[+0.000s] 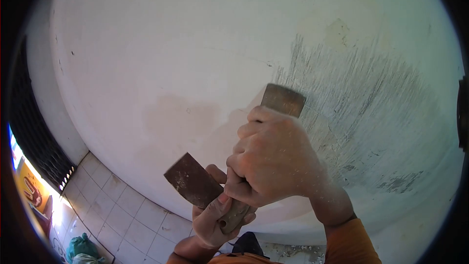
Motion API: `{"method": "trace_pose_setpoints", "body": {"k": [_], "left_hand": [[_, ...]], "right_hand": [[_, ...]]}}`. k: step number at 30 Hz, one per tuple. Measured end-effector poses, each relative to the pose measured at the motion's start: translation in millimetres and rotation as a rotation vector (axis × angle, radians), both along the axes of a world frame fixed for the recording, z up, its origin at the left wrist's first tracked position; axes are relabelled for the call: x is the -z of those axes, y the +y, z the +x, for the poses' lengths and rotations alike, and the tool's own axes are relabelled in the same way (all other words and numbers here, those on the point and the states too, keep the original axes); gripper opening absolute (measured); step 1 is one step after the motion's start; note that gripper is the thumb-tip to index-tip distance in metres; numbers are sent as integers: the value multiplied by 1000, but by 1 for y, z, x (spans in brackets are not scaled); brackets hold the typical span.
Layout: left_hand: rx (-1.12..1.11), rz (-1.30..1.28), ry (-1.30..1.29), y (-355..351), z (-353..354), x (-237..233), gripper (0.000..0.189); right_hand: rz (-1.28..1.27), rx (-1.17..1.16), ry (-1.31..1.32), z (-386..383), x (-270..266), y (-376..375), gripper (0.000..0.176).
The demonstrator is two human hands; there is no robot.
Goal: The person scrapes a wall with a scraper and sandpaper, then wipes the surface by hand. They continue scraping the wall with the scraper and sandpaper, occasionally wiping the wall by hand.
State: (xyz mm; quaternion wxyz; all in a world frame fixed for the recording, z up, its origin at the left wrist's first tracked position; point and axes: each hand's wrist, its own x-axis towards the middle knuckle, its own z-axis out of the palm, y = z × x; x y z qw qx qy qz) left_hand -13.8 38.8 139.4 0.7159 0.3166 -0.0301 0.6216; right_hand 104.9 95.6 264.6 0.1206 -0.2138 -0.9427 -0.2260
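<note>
While right hand (277,159) clenches one scraper (283,100), left hand (209,224) clasps another (194,181).

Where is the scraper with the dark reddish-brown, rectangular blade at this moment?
In the head view, that scraper is low, left of centre, in the person's left hand, below and left of the right hand.

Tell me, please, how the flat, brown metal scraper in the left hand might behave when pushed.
The flat, brown metal scraper would probably feel fairly stiff, as its blade shows no bend. Being broad and flat there, it seems unlikely to roll.
</note>
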Motion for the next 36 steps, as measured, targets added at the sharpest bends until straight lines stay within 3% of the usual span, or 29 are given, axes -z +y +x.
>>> {"method": "trace_pose_setpoints", "body": {"k": [2,5,8,12,16,20,24,34,35,36], "left_hand": [[21,19,9,-6,-4,-13,27],[35,-86,-23,-4,0,4,30],[-49,-21,-12,-6,9,32,30],[3,24,1,5,2,5,25],[-6,-134,-67,-8,9,15,26],[3,24,-86,6,9,24,29],[-30,-112,-107,5,10,3,29],[-14,-63,-48,12,5,1,32],[-212,-172,44,3,14,-3,33],[-233,-168,76,1,15,15,33]], "right_hand": [[-7,-7,61,-2,-10,-4,22],[20,-26,81,0,4,0,21],[1,-42,34,5,21,0,20],[53,-2,85,2,-4,-3,21],[-71,-13,38,3,15,-2,23],[1,-80,88,4,12,4,23],[37,-25,85,3,-6,5,22],[31,-50,192,3,-6,8,21],[0,-74,164,3,6,10,23],[-29,-99,136,4,20,12,24]]}}
